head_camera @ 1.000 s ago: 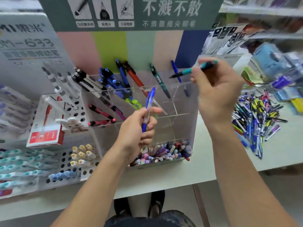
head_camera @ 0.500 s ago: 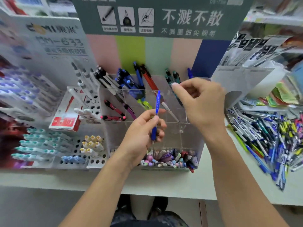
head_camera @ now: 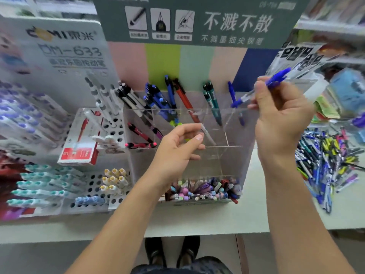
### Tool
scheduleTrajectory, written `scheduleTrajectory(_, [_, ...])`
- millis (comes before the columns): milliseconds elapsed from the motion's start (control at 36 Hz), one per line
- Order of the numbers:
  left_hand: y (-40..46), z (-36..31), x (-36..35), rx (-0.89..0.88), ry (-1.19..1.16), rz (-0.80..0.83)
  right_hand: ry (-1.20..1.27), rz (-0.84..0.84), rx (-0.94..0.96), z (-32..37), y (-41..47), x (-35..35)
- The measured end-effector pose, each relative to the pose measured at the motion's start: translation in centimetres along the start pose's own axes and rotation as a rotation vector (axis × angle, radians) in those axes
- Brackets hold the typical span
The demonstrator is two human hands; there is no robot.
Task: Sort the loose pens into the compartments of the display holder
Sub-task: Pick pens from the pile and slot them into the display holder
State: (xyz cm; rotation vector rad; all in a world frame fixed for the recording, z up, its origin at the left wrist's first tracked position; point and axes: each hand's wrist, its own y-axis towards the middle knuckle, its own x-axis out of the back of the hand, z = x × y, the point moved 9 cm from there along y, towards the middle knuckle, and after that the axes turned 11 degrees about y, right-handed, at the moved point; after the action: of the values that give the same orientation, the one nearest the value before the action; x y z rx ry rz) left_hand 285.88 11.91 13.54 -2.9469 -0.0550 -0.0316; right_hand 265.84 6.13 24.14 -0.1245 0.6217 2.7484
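My right hand (head_camera: 280,117), in the upper right of the frame, has its fingers clamped on a blue click pen with a clear barrel (head_camera: 260,88), held slanting above the right rear corner of the clear acrylic display holder (head_camera: 233,161), the pen's blue tip pointing down-left. My left hand (head_camera: 177,149), at frame centre, hangs in front of the holder with fingers loosely curled and apart, gripping nothing. In the holder's back compartments stand black-and-white pens (head_camera: 130,99) at the left, then dark blue pens (head_camera: 158,101), an orange-red pen (head_camera: 185,101), two dark green pens (head_camera: 211,99) and one blue pen (head_camera: 234,99) at the right; its front trough is packed with small pastel caps and pen ends (head_camera: 205,190). The heap of loose pens (head_camera: 325,165) lies on the pale bench (head_camera: 217,216) at the right edge. Above, a grey-green header card (head_camera: 197,20) reads "不溅不散" in large characters, with smaller blurred writing below. At upper left a white display board (head_camera: 65,50) shows "DM-633" under a brand mark ending "东米". A red-and-white pen box (head_camera: 79,151) leans at the left.
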Motion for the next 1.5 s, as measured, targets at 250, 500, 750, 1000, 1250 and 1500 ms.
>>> scheduleTrajectory(250, [1.0, -1.3, -0.2, -0.006, -0.005, 0.071, -0.831, 0.420, 0.032, -3.8, 4.7, -3.3])
scheduleTrajectory(500, [1.3, -0.8, -0.5, 0.016, 0.024, 0.116, -0.965, 0.483, 0.017, -5.2, 3.9, -3.1])
scheduleTrajectory(750, [1.3, -0.8, -5.3, -0.002, 0.055, 0.145, -0.781, 0.298, 0.180, -2.2, 3.1, 0.6])
scheduleTrajectory(1000, [-0.8, 4.2, -22.6, 0.162, 0.160, 0.339, -0.753, 0.069, -0.191, -8.0, 0.2, 21.5])
scheduleTrajectory(1250, [-3.0, 15.6, -40.4, 0.470, 0.290, 0.275, -0.747, 0.001, -0.590, -16.0, -2.8, 45.1])
scheduleTrajectory(1500, [-0.4, 18.9, -44.9, 0.596, 0.258, 0.038, -0.645, 0.192, -0.683, -18.9, 0.6, 48.6])
